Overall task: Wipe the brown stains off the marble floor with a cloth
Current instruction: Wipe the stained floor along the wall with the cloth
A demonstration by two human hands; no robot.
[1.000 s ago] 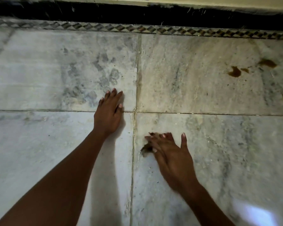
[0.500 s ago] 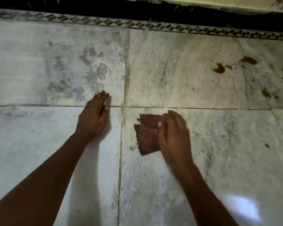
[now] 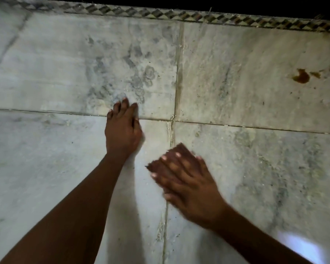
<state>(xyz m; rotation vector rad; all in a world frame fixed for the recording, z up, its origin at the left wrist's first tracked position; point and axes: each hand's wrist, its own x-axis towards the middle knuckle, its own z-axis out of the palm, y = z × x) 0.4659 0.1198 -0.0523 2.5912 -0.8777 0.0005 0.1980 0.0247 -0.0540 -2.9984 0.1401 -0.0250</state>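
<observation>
since half a second ago the right hand (image 3: 189, 180), flat fingers pressing the cloth (image 3: 177, 149), slid toward 7 o'clock over the joint; left hand (image 3: 122, 130) rests released; brown stains (image 3: 301, 77) at 2 o'clock remain.

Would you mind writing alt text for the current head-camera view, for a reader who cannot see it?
A right hand presses a reddish-brown cloth flat on a grey marble floor, beside a tile joint. The left hand rests flat on the floor to its left. Brown stains remain on the far right tile, below a patterned border strip.
</observation>
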